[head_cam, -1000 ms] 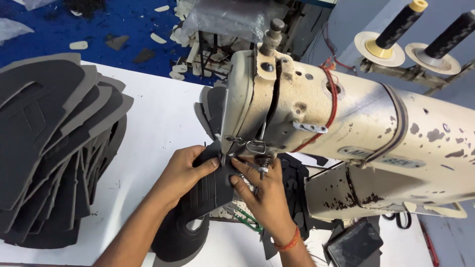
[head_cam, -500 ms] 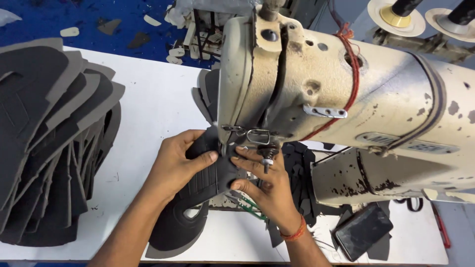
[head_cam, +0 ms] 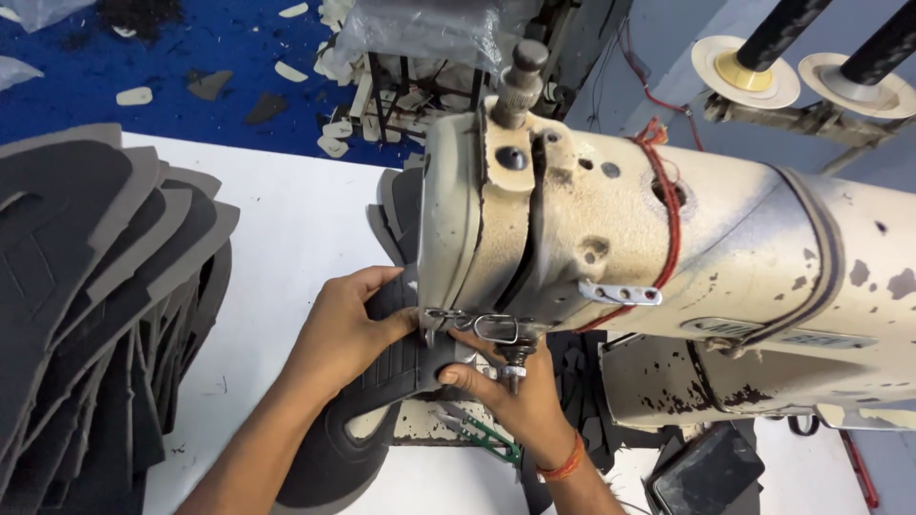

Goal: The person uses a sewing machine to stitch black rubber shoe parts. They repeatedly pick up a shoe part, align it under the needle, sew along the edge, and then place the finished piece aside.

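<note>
the left hand (head_cam: 348,329) lies flat, fingers spread, pressing the dark grey shoe piece (head_cam: 401,367) down just under the sewing machine head (head_cam: 496,238). the right hand (head_cam: 520,401) pinches the same piece from the near side, thumb and fingers closed on its edge beside the needle area. the needle itself is hidden by the machine head. judged sound practice: keep the piece flat, feed evenly with both hands, and hold fingertips clear of the needle line. a tall stack of grey cut pieces (head_cam: 86,305) sits well apart on the white tabletop (head_cam: 286,229). green-handled snips (head_cam: 487,439) lie just beside the right wrist. a dark flat device (head_cam: 711,472) rests further right. the head blocks any view of the stitch point.
</note>
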